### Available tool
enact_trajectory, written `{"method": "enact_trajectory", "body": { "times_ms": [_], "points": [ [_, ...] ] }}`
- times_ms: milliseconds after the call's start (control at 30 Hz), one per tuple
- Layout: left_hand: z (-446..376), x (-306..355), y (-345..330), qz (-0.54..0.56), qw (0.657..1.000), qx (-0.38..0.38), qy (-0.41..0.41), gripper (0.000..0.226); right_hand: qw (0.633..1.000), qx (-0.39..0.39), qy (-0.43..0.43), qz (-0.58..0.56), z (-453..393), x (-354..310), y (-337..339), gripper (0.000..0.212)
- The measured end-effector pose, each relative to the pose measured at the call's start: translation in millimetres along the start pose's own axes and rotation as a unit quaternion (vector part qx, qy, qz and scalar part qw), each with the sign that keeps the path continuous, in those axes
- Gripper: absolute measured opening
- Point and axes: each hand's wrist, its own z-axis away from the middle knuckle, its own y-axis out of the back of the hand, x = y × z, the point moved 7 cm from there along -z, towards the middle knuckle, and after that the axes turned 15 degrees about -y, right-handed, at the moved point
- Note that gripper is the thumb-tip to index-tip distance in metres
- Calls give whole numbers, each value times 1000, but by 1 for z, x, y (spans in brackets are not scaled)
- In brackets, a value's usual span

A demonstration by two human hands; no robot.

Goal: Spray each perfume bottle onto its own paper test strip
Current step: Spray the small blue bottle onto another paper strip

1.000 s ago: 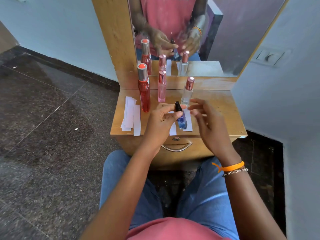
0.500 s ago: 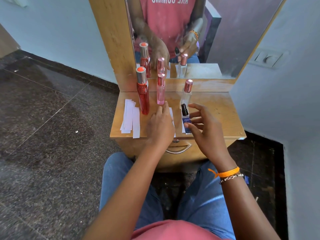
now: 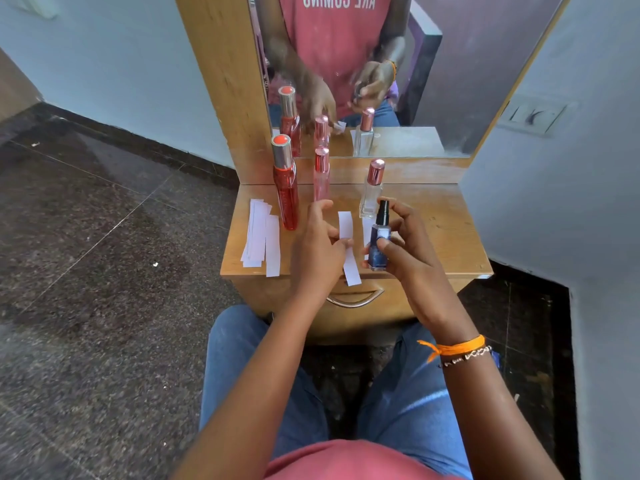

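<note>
My right hand grips a small blue perfume bottle with a black spray top, upright above the front of the wooden dressing table. Just to its left, my left hand pinches a white paper strip near its middle and holds it lifted off the table. A tall red bottle, a slim pink bottle and a clear bottle with a pink cap stand at the back. Another strip lies partly hidden behind the blue bottle.
A loose pile of white strips lies on the table's left part. A mirror rises behind the bottles and reflects them. The drawer handle sits under the table's front edge. Blue walls stand on both sides, with a dark stone floor to the left.
The blue bottle passed from my left hand to my right, which now holds it up. My left hand went down to the table and picked up a paper strip.
</note>
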Motion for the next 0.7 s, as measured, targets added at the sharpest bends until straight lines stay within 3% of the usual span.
{"method": "enact_trajectory", "body": {
  "times_ms": [100,233,700],
  "points": [
    [1,-1,4,74,996,-7,44,36,994,-37,-29,-102,-2,4,-4,43],
    [2,8,12,87,996,-24,11,7,975,-85,-55,-200,-4,6,-8,46],
    [3,16,18,123,992,-41,2,17,933,-161,-63,-316,-2,6,-22,40]
  ]
}}
